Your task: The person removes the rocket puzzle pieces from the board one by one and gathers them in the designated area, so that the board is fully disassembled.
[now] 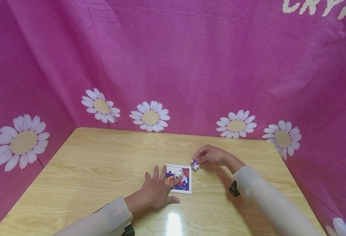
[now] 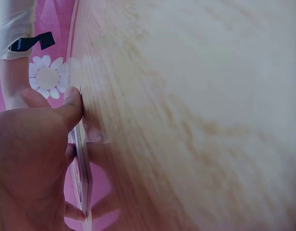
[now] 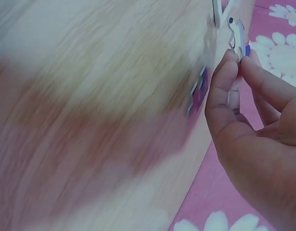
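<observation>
- While the puzzle tray (image 1: 190, 183) is steadied on the wood-grain table (image 1: 102, 160) by the left hand (image 1: 158, 191), a single puzzle piece (image 1: 195, 165) is held by the right hand (image 1: 212, 155).
- Left hand: released, nothing grasped. Fingers are spread and straight; the index finger is laid across the tray's picture, and the thumb is extended near the tray's lower edge.
- Right hand: grasping the puzzle piece, which is pinched between thumb and fingertips. In the right wrist view the piece is seen tilted, its knobbed outline projecting past the fingers.
- Piece position: just beside the tray's upper right corner. Whether the tray is touched by it cannot be told.
- Tray: laid flat, white-rimmed. Fitted pieces (image 1: 186, 187) in purple, red and orange are seen inside; a pale area is exposed toward the top.
- Right wrist view: a small purple shape (image 3: 198, 90) is noted close to the tabletop below the hand; piece or reflection cannot be told.
- Forearms are covered by cream sleeves (image 1: 267, 193); a black strap (image 1: 234, 189) is seen at each wrist.
- Surroundings: the table is bordered by a magenta cloth (image 1: 173, 65) printed with white daisies (image 1: 150, 117).
</observation>
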`<state>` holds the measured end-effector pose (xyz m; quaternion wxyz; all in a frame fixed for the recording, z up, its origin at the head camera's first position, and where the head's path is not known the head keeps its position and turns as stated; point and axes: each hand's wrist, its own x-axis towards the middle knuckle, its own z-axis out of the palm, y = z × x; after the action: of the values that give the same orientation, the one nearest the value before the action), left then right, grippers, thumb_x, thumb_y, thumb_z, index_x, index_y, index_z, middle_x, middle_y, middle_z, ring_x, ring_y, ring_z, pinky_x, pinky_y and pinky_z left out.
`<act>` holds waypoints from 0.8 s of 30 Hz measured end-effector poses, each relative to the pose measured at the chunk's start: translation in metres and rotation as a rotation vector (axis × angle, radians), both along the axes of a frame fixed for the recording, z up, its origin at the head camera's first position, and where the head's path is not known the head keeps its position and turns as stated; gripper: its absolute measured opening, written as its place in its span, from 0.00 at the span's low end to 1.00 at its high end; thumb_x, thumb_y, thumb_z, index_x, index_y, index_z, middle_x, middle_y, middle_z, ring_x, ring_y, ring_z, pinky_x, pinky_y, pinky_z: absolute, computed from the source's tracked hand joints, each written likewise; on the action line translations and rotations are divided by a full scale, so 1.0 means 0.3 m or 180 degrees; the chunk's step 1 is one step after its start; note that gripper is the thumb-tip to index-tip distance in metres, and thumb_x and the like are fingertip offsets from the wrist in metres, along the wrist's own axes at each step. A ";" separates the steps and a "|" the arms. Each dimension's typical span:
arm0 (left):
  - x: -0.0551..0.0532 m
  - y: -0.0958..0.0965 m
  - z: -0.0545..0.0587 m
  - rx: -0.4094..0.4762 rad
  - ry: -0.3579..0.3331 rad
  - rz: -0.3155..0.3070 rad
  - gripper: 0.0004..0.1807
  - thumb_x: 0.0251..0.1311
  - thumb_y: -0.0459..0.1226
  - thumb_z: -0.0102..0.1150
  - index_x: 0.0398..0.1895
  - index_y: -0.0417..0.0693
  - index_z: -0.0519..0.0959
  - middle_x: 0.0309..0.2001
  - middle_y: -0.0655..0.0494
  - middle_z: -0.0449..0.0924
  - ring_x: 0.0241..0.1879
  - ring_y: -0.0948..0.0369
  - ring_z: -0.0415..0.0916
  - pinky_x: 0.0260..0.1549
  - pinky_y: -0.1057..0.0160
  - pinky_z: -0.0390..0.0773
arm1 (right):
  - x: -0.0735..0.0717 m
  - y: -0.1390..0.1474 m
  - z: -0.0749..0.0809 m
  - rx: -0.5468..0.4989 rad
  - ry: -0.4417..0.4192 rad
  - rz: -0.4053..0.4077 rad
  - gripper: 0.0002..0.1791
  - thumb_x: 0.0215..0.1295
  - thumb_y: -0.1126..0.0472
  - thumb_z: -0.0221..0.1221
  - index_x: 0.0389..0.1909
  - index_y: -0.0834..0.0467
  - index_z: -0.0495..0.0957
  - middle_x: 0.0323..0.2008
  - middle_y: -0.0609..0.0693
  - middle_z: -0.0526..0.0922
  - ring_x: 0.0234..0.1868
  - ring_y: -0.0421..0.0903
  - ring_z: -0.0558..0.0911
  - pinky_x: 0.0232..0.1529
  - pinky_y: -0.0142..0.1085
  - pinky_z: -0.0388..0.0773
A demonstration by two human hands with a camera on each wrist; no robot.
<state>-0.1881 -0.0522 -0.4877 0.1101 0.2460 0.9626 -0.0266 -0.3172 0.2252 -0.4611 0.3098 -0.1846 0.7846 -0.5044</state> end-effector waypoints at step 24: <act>0.000 0.000 -0.003 -0.0025 -0.0011 -0.0008 0.45 0.58 0.80 0.38 0.80 0.86 0.50 0.82 0.39 0.49 0.77 0.30 0.49 0.64 0.25 0.61 | -0.006 0.221 -0.026 0.0316 0.0357 -0.0496 0.11 0.70 0.73 0.60 0.48 0.75 0.82 0.42 0.56 0.87 0.40 0.41 0.82 0.46 0.36 0.83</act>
<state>-0.1882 -0.0523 -0.4885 0.1127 0.2469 0.9620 -0.0301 -0.3189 0.2915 -0.4691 0.2340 -0.1354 0.8367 -0.4764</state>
